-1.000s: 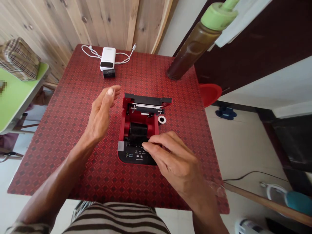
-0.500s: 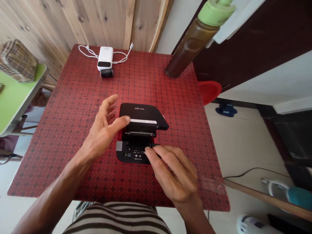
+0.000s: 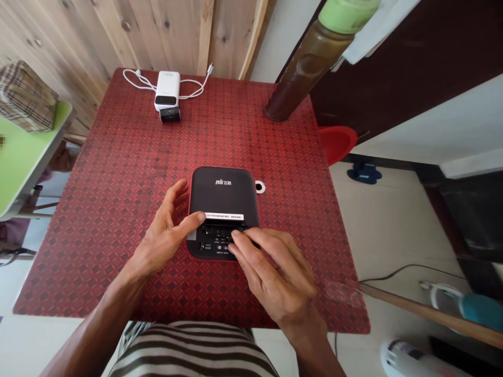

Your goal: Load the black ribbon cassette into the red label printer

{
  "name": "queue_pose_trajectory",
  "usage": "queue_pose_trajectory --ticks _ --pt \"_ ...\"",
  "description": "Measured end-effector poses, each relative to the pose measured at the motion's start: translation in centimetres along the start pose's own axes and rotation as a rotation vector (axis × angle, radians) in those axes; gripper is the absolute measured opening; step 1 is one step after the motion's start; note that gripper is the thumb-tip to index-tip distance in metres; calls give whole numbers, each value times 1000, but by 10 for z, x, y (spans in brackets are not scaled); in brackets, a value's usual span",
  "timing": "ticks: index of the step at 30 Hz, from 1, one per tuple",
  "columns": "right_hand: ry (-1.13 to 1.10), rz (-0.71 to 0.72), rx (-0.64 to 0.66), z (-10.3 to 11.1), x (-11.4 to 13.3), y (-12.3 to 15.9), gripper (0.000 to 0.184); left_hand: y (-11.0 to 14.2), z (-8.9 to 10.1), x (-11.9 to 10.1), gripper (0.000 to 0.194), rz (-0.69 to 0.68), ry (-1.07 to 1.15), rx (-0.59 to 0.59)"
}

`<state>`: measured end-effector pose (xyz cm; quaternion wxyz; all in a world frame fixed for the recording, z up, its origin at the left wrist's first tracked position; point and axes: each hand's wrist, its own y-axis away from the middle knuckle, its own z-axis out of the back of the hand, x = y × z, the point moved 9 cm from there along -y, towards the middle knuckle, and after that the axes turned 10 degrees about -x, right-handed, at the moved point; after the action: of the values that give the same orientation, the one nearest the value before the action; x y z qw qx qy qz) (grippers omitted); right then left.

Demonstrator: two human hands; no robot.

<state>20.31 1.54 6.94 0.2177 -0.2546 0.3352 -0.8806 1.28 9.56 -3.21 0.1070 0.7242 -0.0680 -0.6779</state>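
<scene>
A black receipt printer [image 3: 223,196] lies flat on the red patterned table [image 3: 129,157], its lid down over most of the body. A slot-like gap shows between the lid's white label strip and the front button panel. My left hand [image 3: 167,230] is open at the printer's left side, thumb on the lid's front corner and fingers stretched beside it. Over the front right of the printer, my right hand [image 3: 275,272] has its thumb and fingertips pinched together at the panel. Whatever lies between those fingertips is hidden.
A white power bank [image 3: 168,86] with a white cable and a small black item [image 3: 170,115] sit at the back left. A tall brown bottle [image 3: 302,73] with a green cap stands back right. A white ring [image 3: 260,187] with a dark centre lies beside the printer.
The printer's raised, tilted lid has come down nearly level. My left thumb has moved down with its front edge. My right hand stays at the front panel, fingers still pinched.
</scene>
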Motion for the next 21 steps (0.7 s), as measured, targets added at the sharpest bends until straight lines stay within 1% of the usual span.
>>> queue_pose_trajectory --ticks 5,8,11,13,17,19,21 --pt "73 -106 23 1 -11 4 59 3 -4 1 73 17 35 26" --pt "80 -139 61 -3 -14 9 55 4 -5 2 70 17 37 28" --pt "80 -148 60 -5 -13 13 52 4 -5 2 66 7 30 30" --pt "72 -162 50 -6 -15 16 53 3 -5 2 66 1 39 23" --pt "-82 -216 23 -6 -19 27 66 6 -1 7 70 48 69 -10" --pt "-159 -292 -18 -4 -24 37 71 12 4 10 67 59 79 -33" --pt "-182 -410 -73 -4 -33 50 74 22 8 12 62 46 102 -30"
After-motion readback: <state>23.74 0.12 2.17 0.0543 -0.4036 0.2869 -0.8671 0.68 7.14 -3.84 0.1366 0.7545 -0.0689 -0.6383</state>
